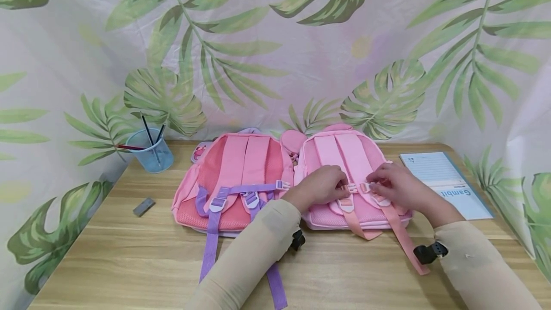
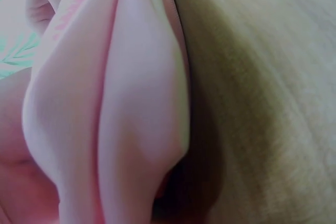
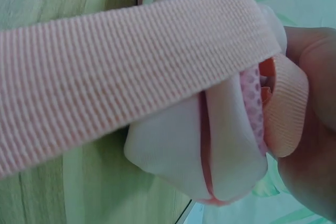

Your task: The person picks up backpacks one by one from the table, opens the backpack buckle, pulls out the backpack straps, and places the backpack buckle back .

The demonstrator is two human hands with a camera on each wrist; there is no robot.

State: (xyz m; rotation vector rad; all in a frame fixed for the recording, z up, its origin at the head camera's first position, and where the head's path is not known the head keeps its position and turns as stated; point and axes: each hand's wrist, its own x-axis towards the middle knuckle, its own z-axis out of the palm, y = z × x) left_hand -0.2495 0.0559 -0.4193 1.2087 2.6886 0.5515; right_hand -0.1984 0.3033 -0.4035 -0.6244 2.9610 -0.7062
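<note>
Two pink backpacks lie side by side, straps up. On the right backpack [image 1: 331,219], my left hand [image 1: 320,185] pinches one white buckle half [image 1: 351,188] at the left strap. My right hand [image 1: 398,188] pinches the other buckle half [image 1: 366,187] just to its right, the two halves apart. Salmon webbing [image 1: 400,238] hangs over the front. In the right wrist view the webbing [image 3: 131,66] crosses the bag's pale bottom, beside my right hand [image 3: 315,114]. The left wrist view shows the bag's side [image 2: 131,87] close up. The left backpack [image 1: 193,195] has its purple strap [image 1: 254,188] across it, buckle fastened.
A blue mesh pen cup [image 1: 157,157] with pencils stands at the back left. In front of it lies a grey eraser [image 1: 144,206]. A notebook [image 1: 447,185] lies at the right. Purple strap ends [image 1: 209,252] trail toward the front of the wooden table [image 1: 120,257].
</note>
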